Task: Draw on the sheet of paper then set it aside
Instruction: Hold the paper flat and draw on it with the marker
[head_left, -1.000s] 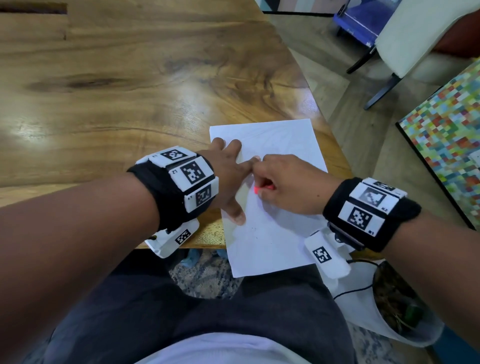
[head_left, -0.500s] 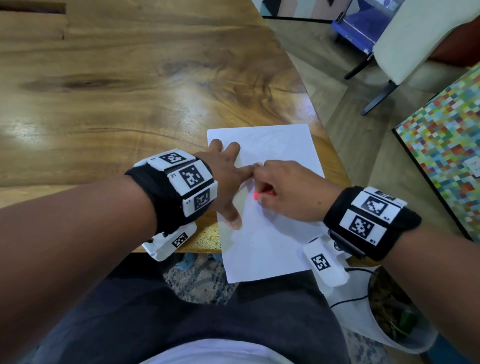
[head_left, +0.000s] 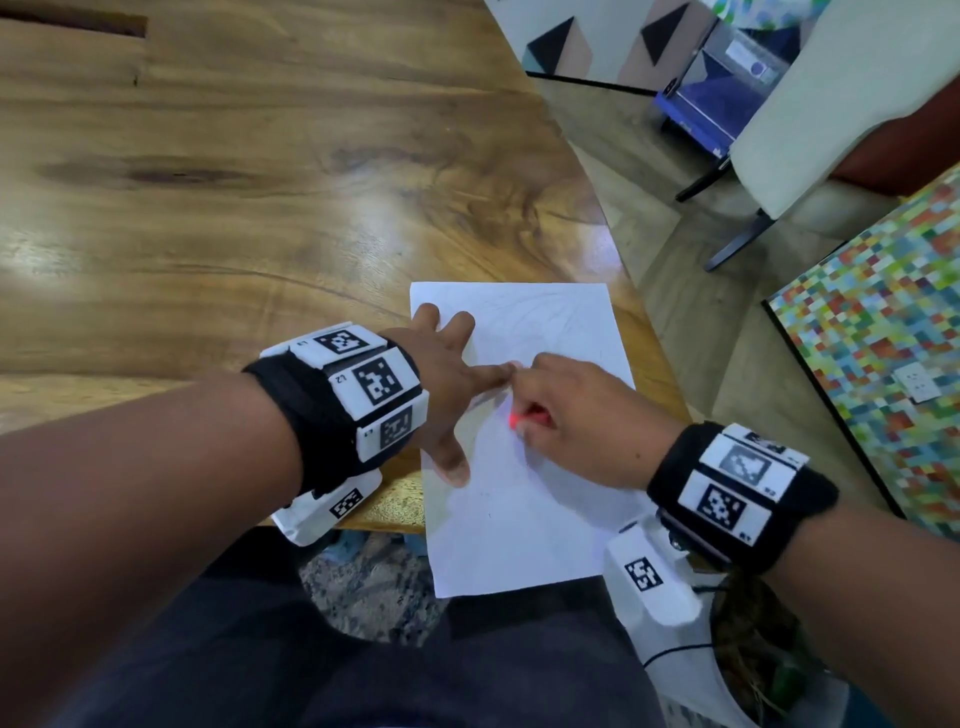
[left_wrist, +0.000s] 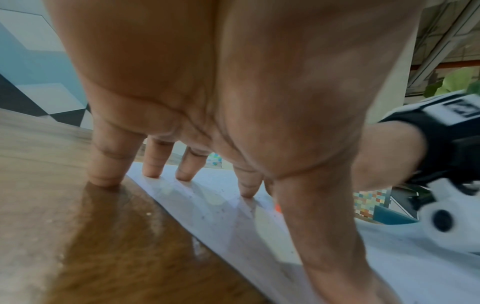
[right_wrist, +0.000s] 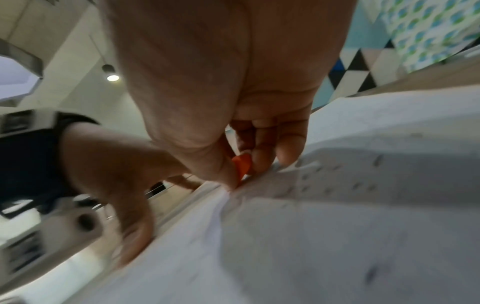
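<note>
A white sheet of paper (head_left: 524, 499) lies at the near right corner of the wooden table (head_left: 249, 197), its lower end hanging past the edge. My left hand (head_left: 447, 384) spreads straight fingers on the sheet's left side and presses it down; the fingertips (left_wrist: 153, 172) stand on the paper (left_wrist: 259, 236). My right hand (head_left: 576, 421) pinches a short orange-red crayon (head_left: 524, 418), whose tip (right_wrist: 241, 166) meets the paper (right_wrist: 337, 226). Faint pencil-like marks show on the sheet.
The table's right edge runs close beside the paper. On the floor to the right are a multicoloured mosaic panel (head_left: 878, 343) and a white chair (head_left: 810, 130). A white bin with a plant (head_left: 748, 665) stands below my right wrist. My lap is under the paper's overhang.
The view has tilted up a little. Both hands stay on the sheet; my right hand with the crayon has shifted only slightly across the paper.
</note>
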